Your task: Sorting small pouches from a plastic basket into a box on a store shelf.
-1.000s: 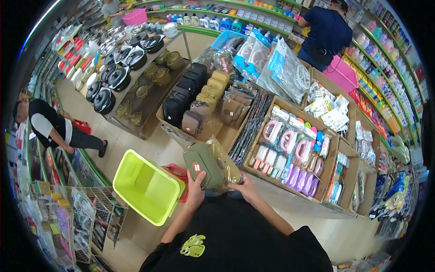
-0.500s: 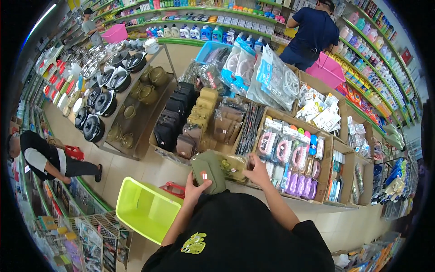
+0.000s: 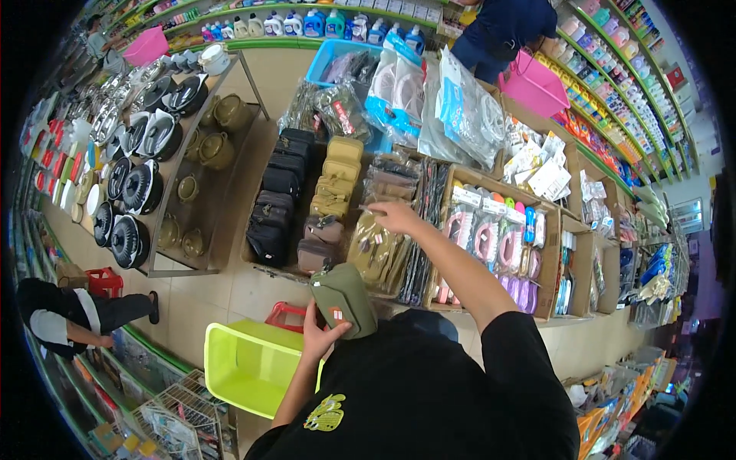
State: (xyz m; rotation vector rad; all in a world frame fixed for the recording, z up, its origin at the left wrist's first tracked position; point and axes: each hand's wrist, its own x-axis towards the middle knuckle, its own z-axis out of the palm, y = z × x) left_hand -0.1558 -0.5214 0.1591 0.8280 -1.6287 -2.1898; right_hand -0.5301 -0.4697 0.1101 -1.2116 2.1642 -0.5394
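An olive-green zippered pouch (image 3: 341, 295) with a small tag is gripped at its near side by my left hand (image 3: 317, 335), thumb on top. My right hand (image 3: 399, 218) reaches over the cardboard box and pinches the upper edge of a plastic-wrapped olive pouch (image 3: 371, 253), which lies on other wrapped pouches. Left of it stand rows of black pouches (image 3: 277, 184), tan pouches (image 3: 337, 172) and brown pouches (image 3: 320, 245). Dark packets in clear wrap (image 3: 426, 238) stand just right of it, under my right forearm.
A yellow-green basket (image 3: 253, 376) and a red basket (image 3: 285, 316) sit by my left arm. Boxes of brushes (image 3: 483, 238) extend right. A rack with pots (image 3: 217, 151) stands left. One person (image 3: 502, 34) is at the far shelves, another (image 3: 69, 322) at left.
My right hand has moved forward and left over the box with the plastic-wrapped pouch. The green pouch stays in my left hand, slightly lower and tilted. The view has shifted.
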